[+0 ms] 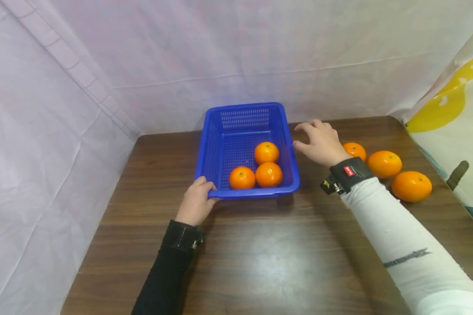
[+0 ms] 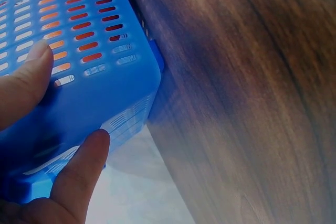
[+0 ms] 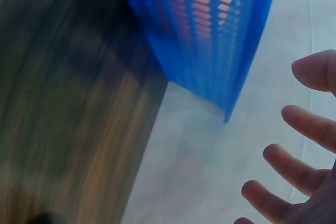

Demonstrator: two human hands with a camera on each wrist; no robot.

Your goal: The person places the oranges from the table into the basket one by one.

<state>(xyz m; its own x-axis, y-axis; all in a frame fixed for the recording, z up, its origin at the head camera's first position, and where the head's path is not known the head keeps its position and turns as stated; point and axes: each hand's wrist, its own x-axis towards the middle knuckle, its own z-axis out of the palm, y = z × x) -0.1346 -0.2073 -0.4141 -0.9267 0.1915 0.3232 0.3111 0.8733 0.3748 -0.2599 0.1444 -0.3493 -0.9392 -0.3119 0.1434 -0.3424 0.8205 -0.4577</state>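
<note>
A blue plastic basket (image 1: 240,148) with slotted walls stands on the table and holds three oranges (image 1: 242,178) toward its front and right. My left hand (image 1: 195,201) grips the basket's front left corner. In the left wrist view, its thumb (image 2: 26,85) lies against one slotted wall and a finger (image 2: 86,169) against the adjoining side. Just off the basket's right side, my right hand (image 1: 319,142) is raised with nothing in it. Its fingers (image 3: 299,169) are spread apart in the right wrist view, beside the basket wall (image 3: 202,30).
Three more oranges (image 1: 411,186) sit in a slanting row on the right of the brown wooden table (image 1: 244,253), the farthest partly behind my right wrist. White cloth (image 1: 236,48) hangs behind the table and along its left. A patterned cloth (image 1: 449,105) hangs at the right.
</note>
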